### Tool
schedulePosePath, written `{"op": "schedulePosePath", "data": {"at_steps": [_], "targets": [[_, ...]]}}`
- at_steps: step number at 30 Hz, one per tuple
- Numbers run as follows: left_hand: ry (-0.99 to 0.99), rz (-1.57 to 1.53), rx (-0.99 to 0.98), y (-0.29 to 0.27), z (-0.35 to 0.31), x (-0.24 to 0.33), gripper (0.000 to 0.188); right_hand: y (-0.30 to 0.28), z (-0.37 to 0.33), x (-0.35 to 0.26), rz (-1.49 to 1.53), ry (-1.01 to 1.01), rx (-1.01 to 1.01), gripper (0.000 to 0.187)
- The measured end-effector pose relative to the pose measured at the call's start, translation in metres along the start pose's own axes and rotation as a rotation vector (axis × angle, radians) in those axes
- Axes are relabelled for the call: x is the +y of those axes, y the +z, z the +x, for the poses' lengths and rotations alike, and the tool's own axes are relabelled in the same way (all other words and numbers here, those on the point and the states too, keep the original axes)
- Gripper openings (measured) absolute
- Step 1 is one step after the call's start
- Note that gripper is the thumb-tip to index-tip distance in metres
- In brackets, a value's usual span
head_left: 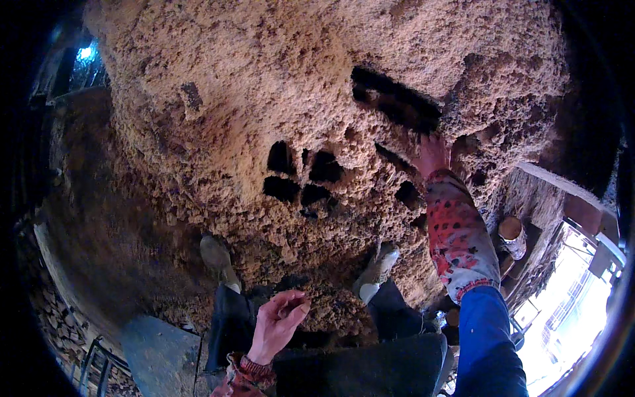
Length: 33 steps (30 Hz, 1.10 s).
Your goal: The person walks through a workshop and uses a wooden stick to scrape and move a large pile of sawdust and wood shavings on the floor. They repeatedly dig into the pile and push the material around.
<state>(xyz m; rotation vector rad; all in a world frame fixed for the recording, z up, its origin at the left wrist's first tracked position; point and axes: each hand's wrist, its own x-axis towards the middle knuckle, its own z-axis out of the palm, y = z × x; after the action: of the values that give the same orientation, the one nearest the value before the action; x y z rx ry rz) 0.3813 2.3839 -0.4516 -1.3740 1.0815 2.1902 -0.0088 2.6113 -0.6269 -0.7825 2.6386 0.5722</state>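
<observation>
A large heap of tan, crumbly sawdust-like material rises in front of me. My right hand, in a red-patterned sleeve cover, reaches far forward onto the heap. Its fingers are stretched out, with the tips at the lower right end of a long dark rectangular shape. Below that lies a thinner dark slot. Several squarish dark shapes cluster left of it; I cannot tell whether these are holes or dark blocks. Near my lap, my left hand hangs with curled fingers and nothing visible in it.
My boots, the left one and the right one, stand at the heap's near edge. A cut log lies at the right, beside a bright opening. A grey panel is at lower left, with stacked firewood beyond.
</observation>
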Motion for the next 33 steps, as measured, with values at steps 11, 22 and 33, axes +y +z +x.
{"op": "schedulePosePath", "data": {"at_steps": [11, 22, 33], "targets": [[-0.036, -0.014, 0.083, -0.005, 0.013, -0.007, 0.025, 0.029, -0.143, -0.131, 1.0, 0.006, -0.501, 0.056], [-0.272, -0.071, -0.203, -0.02, 0.018, 0.013, 0.056, -0.068, -0.238, -0.217, 2.29, -0.007, -0.825, 0.035], [-0.202, -0.095, -0.126, -0.026, 0.02, -0.003, 0.025, 0.011, -0.081, -0.134, 0.642, 0.192, -0.146, 0.076]]}}
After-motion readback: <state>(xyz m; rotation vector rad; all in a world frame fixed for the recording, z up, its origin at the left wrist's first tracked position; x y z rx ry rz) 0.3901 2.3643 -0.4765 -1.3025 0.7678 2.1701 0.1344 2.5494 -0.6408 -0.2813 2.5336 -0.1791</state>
